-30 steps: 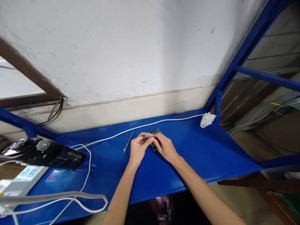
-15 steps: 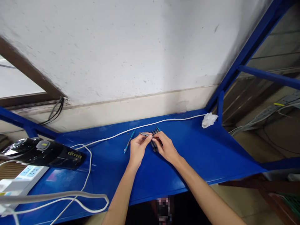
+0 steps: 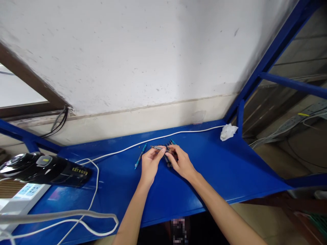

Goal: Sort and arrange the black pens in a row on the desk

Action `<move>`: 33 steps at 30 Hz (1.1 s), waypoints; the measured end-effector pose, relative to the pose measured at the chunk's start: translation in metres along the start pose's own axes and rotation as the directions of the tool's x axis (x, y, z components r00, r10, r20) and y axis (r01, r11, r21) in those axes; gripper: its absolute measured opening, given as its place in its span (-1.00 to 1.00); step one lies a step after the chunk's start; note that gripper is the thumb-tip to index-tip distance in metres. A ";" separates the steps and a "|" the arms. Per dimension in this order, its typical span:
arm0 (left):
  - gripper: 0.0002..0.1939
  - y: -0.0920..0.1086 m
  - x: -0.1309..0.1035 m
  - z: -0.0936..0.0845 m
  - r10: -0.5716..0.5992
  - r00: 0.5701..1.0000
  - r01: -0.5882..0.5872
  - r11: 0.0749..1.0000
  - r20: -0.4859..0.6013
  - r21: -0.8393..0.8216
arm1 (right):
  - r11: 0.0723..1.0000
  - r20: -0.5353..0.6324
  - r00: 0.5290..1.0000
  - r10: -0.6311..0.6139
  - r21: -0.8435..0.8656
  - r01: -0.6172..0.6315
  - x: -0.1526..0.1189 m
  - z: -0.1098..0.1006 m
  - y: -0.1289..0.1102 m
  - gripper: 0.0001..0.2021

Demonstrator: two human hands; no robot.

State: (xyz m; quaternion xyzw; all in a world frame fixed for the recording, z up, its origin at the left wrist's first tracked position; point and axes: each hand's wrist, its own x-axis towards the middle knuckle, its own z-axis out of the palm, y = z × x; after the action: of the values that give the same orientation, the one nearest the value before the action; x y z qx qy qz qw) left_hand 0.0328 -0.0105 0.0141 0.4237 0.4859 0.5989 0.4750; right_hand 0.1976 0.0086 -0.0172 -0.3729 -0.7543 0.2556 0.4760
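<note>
Between my two hands is a slim grey pen, its tip pointing left. My left hand pinches it near the middle with thumb and fingers. At its right end, the fingertips of my right hand close on the pen too. Several dark and blue pens lie side by side on the blue table, partly hidden beneath my right hand. A single blue pen rests apart from them, just left of my left hand.
A black bottle lies at the left by a white power strip and looped white cables. One white cable runs along the back to a crumpled tissue. Blue posts frame the right side.
The fingers of my right hand have shifted slightly at the right end of the grey pen. The view has also moved a little.
</note>
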 end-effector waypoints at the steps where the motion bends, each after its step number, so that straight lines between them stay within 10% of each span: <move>1: -0.69 -0.001 0.000 0.000 0.002 1.000 -0.002 1.000 0.003 -0.001 | 1.000 -0.008 1.000 0.008 0.002 -0.008 0.000 0.000 0.000 -0.82; 33: -0.65 0.002 0.002 -0.002 -0.013 0.999 0.012 1.000 -0.049 -0.024 | 0.999 0.001 1.000 -0.030 -0.026 0.030 0.002 -0.001 -0.002 -0.83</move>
State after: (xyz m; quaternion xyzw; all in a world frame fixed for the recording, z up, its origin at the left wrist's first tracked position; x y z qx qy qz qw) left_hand 0.0298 -0.0090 0.0157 0.4000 0.4929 0.6121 0.4716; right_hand 0.1978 0.0089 -0.0141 -0.3676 -0.7632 0.2389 0.4746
